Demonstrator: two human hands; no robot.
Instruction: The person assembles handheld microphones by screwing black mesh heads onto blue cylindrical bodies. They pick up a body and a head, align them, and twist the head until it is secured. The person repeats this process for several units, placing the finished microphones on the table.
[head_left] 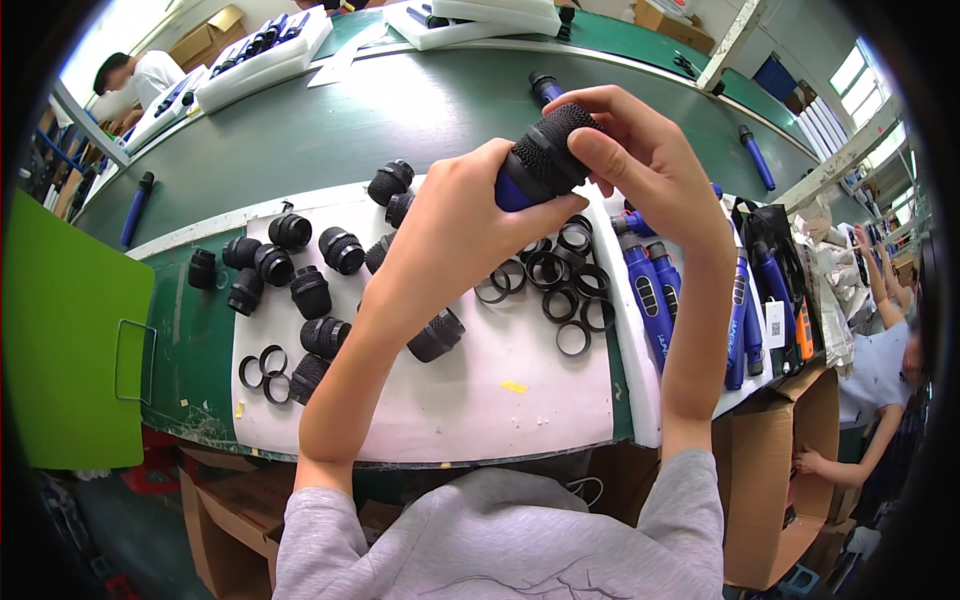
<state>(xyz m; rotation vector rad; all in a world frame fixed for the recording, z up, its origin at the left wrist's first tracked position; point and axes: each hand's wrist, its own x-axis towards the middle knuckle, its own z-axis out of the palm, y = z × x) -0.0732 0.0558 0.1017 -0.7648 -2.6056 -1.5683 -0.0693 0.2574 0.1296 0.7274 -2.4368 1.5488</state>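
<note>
A microphone [548, 152] with a blue body and black mesh head is held up above the bench. My left hand [462, 200] is closed around its blue body, most of which is hidden behind the palm. The fingers and thumb of my right hand [645, 155] grip the mesh head from the right. Below, on a white sheet [500, 412], lie several loose black microphone heads [342, 250], mostly to the left. Several black rings [573, 338] are scattered under my hands, and a few more rings [273, 360] sit at the sheet's left front.
To the right, a white foam tray [645, 405] holds several blue microphone bodies [650, 290]. Single microphones [138, 210] lie farther out on the green conveyor [440, 100]. A green panel [75, 340] stands at the left. Cardboard boxes [765, 490] are below the bench, and other people work nearby.
</note>
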